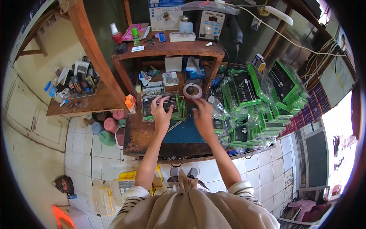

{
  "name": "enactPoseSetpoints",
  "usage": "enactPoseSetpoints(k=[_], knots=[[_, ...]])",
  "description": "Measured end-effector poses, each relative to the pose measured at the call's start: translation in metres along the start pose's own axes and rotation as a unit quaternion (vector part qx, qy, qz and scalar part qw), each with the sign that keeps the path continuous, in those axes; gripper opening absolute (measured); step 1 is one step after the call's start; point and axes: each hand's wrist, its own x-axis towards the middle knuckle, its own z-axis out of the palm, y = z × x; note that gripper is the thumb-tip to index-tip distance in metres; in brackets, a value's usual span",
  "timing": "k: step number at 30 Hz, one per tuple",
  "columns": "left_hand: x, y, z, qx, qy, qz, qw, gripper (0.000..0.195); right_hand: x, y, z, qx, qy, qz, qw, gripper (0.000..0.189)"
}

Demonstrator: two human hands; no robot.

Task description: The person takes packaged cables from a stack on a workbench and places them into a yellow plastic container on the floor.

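Observation:
My left hand [160,113] lies spread over a black-and-green boxed cable package [147,107] at the left of the bench. It appears to rest on top of the package, and the fingers are not wrapped around it. Blurred by motion, my right hand [203,118] hovers over the blue work mat [186,133] with its fingers apart. Just beyond its fingertips is a roll of tape [193,91]. Between my hands, a thin metal tool [177,125] lies slantwise at the mat's edge. More plastic-wrapped green and black boxes [246,88] are heaped to the right.
A wooden shelf [168,51] spans the back, carrying a hot-air rework station [211,25], bottles and a white case [182,36]. An orange-and-white box [130,103] stands by the bench's left edge. Yellow-trimmed cases [123,184] sit on the tiled floor.

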Motion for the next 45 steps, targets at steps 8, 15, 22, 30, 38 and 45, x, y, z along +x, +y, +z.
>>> enactPoseSetpoints(k=[8,15,22,30,38,45], knots=[[-0.012,0.075,0.059,-0.146,-0.256,0.189,0.937,0.069,-0.006,0.024,-0.108,-0.170,-0.076,0.045,0.981,0.043],[-0.022,0.089,0.086,-0.236,-0.266,0.148,0.923,0.077,-0.003,0.037,-0.105,-0.253,-0.083,-0.013,0.964,0.012],[-0.013,0.109,0.072,-0.399,-0.194,0.100,0.891,0.098,0.031,0.005,-0.110,-0.076,0.017,0.036,0.996,0.007],[0.013,0.126,0.023,-0.480,-0.155,0.052,0.862,0.089,0.073,-0.010,-0.101,0.164,0.054,0.095,0.980,0.012],[-0.009,0.096,-0.011,-0.388,-0.132,0.047,0.911,0.075,0.034,0.004,-0.057,0.298,-0.067,0.088,0.948,0.021],[-0.044,0.073,-0.009,-0.333,-0.084,-0.002,0.939,0.040,0.003,-0.005,-0.037,0.254,-0.040,0.126,0.958,0.021]])
